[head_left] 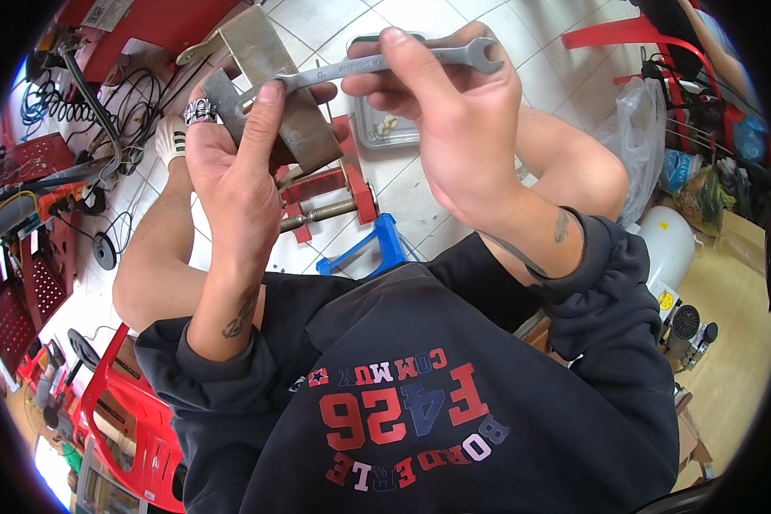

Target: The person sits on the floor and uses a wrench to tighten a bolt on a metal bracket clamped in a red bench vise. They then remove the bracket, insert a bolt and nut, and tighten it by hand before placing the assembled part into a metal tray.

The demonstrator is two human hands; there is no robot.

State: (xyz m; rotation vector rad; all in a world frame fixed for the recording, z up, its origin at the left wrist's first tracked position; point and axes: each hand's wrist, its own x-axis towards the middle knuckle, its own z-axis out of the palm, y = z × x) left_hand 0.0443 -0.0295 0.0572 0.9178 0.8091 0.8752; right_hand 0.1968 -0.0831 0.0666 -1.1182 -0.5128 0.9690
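My left hand [236, 176], with a ring on one finger, grips a grey bent metal bracket [310, 137]. Its thumb presses near the wrench's ring end, against the bracket's face. Between thumb and fingers of my right hand [463, 120] lies a silver combination wrench [353, 67], its open jaw pointing right. The wrench spans both hands, with its ring end at the bracket; whether it sits on a nut or bolt there I cannot tell. Below the bracket on the floor is a red metal clamp frame [360, 193] with a threaded screw.
A blue stand [384, 244] lies between my legs. Beyond the clamp sits a clear tray [368, 133] with small pale pieces. Coiled cables [133, 107] and a red machine [158, 30] are left. A plastic bag [638, 146] and white tank [670, 240] stand right; red chairs [137, 437] flank me.
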